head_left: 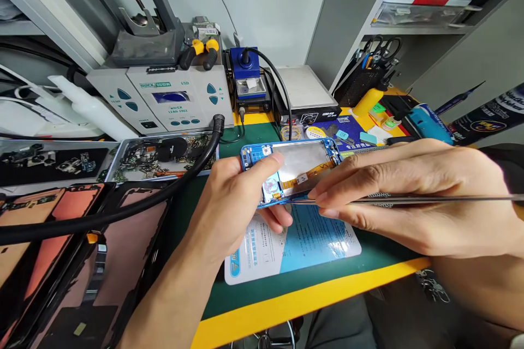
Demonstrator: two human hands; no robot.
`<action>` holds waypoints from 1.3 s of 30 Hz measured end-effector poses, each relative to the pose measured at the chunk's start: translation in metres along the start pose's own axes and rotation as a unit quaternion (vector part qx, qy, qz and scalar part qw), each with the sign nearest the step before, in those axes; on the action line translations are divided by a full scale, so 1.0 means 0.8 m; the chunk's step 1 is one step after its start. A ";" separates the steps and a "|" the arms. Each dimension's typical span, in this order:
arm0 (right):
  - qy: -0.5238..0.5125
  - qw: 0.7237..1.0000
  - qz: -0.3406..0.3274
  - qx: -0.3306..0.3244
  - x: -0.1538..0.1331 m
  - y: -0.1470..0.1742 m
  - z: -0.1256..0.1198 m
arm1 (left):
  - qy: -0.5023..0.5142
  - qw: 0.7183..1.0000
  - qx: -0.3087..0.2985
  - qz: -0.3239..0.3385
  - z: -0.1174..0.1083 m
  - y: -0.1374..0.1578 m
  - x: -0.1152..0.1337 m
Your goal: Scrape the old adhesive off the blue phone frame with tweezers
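A blue phone frame (305, 154) is held up over the bench, its silvery inside facing me. An orange ribbon cable (303, 177) runs across its lower part. My left hand (241, 191) grips the frame's left end, thumb on top and fingers underneath. Pinched in my right hand (393, 196) are thin metal tweezers (442, 200), their tips at the frame's lower edge near the cable's left end. Whether the tips hold anything is too small to tell. Below lies a blue and white printed sheet (327, 248) on the green mat (241, 305).
Behind stands a grey hot-air station (164, 101); its black hose (164, 199) crosses the left side. Opened phone parts (135, 229) and a tray of circuit boards (164, 155) lie left. A soldering iron stand (249, 84), flat heating plate (305, 90) and yellow bottle (368, 101) stand at the back.
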State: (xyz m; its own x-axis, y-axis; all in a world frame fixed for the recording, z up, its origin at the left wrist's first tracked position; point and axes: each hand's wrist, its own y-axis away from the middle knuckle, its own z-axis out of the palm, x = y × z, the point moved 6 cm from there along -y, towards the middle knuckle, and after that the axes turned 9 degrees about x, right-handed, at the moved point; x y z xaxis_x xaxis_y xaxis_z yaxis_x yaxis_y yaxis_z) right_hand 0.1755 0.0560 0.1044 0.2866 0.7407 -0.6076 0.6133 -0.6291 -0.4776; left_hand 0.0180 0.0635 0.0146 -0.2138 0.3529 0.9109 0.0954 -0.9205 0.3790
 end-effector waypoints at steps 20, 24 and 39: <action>0.025 0.998 -0.050 0.002 0.003 0.010 0.005 | 0.114 0.990 -0.060 -0.063 0.001 -0.006 0.000; 0.013 0.999 -0.048 -0.002 0.007 0.013 0.005 | 0.131 0.986 -0.067 -0.083 0.002 -0.005 0.000; 0.001 0.999 -0.027 0.034 0.006 0.007 -0.008 | 0.145 0.982 -0.066 -0.097 0.000 -0.004 0.002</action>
State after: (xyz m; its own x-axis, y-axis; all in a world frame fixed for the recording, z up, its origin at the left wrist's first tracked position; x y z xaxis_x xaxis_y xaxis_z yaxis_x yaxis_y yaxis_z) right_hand 0.1855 0.0573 0.1030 0.2563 0.7745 -0.5784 0.5764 -0.6028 -0.5518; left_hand 0.0176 0.0669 0.0147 -0.4860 0.4780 0.7317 -0.0964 -0.8614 0.4987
